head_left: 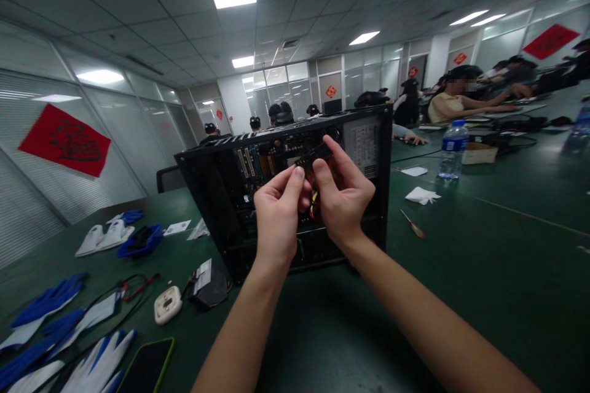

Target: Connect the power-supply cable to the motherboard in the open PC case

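In front of me a black computer case [207, 215] stands upright with its open side toward me, showing a motherboard with slots [246, 163] and a labelled power supply [362, 147]. My left hand [276, 209] is closed, thumb and fingers pinching at a power cable. My right hand [343, 199] grips the cable's black end [317, 155] between thumb and raised index finger. Yellow and red wires [314, 206] of the power cable hang between the hands. My fingers hide the exact shape of the black end.
On the left lie gloves [99, 359], a phone [146, 365], a white square gadget [168, 304], a black boxy part [208, 284] and a blue tray [141, 242]. To the right are a screwdriver [412, 224], a tissue [422, 195] and a water bottle [453, 150]. Other people sit beyond.
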`<state>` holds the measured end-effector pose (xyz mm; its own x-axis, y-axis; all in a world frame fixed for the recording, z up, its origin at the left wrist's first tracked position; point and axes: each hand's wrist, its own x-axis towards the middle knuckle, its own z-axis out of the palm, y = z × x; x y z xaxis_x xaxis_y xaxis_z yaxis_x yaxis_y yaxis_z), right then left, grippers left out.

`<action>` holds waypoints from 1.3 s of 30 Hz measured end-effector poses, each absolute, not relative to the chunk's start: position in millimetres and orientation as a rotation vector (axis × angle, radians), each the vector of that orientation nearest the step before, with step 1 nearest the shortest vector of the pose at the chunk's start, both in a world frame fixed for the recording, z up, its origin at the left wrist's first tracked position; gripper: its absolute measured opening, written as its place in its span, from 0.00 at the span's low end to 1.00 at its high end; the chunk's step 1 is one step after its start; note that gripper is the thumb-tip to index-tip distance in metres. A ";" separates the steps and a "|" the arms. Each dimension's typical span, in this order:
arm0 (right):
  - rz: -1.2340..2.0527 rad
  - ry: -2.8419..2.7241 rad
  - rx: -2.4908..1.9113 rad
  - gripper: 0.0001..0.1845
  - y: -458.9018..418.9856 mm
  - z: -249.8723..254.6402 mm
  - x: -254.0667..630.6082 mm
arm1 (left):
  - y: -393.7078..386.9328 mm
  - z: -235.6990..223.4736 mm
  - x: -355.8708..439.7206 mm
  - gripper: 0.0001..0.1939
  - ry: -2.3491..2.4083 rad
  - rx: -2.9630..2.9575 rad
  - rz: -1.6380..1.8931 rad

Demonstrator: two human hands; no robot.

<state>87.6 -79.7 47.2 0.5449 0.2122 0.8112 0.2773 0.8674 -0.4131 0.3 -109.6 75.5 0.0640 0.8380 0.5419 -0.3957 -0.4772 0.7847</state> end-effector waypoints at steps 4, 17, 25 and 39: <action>-0.055 -1.070 -0.575 0.24 -79.7 44.8 88.6 | -108.6 82.4 -9.5 0.13 0.555 1.402 1.510; -0.096 -1.331 -0.552 0.26 -93.5 58.1 97.9 | -104.7 89.4 -20.8 0.13 0.473 1.363 1.539; 0.190 -1.694 -0.660 0.15 -127.0 92.7 131.0 | -105.0 91.4 -25.5 0.12 0.500 1.477 1.699; 0.247 -1.703 -0.684 0.20 -128.4 95.3 132.0 | -108.4 84.7 -15.6 0.13 0.495 1.525 1.599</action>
